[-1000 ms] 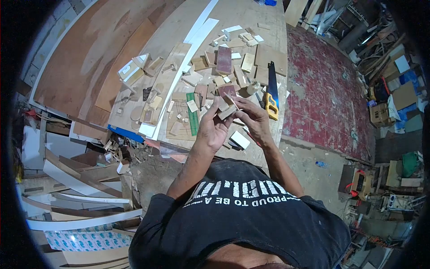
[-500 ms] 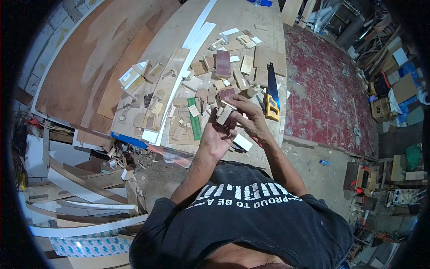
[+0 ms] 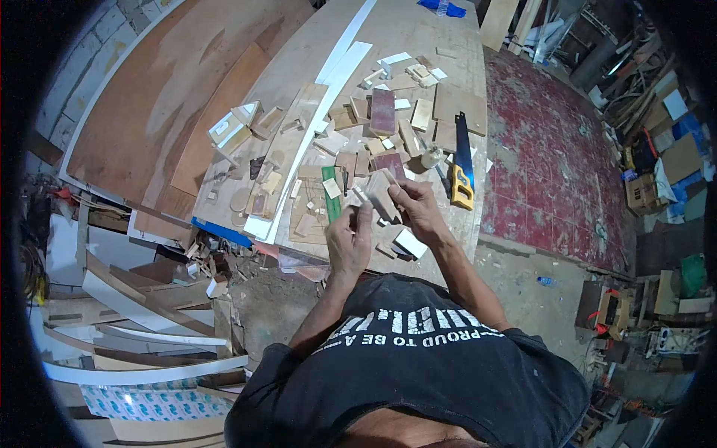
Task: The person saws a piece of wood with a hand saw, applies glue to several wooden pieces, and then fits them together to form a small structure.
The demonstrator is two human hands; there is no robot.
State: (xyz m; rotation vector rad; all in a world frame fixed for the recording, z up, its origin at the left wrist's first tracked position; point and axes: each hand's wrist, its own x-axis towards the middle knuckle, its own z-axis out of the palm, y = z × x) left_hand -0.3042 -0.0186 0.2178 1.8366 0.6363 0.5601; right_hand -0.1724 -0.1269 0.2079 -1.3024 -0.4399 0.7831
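Observation:
In the head view, a pale wooden block [image 3: 382,196] is held between my two hands over the near part of the worktable. My right hand [image 3: 420,211] grips its right side, thumb and fingers pressed on it. At the block's left end, my left hand [image 3: 351,240] is closed, its fingers around a small pale piece that I cannot make out clearly. Close to my left hand lies a green strip [image 3: 331,198] with a small wooden piece on it. A white block [image 3: 410,243] sits on the table below my right hand.
A handsaw with a yellow handle [image 3: 462,187] lies right of my hands. Beyond them are a small bottle [image 3: 432,156], a dark red block [image 3: 383,112] and several wood offcuts. Long white strips [image 3: 345,63] run along the table [image 3: 418,33]. Large brown boards [image 3: 149,112] stand at left.
My hands have turned the wooden block, so its broad face now shows. My right hand has moved slightly right and down, and my left hand has shifted to the block's left end.

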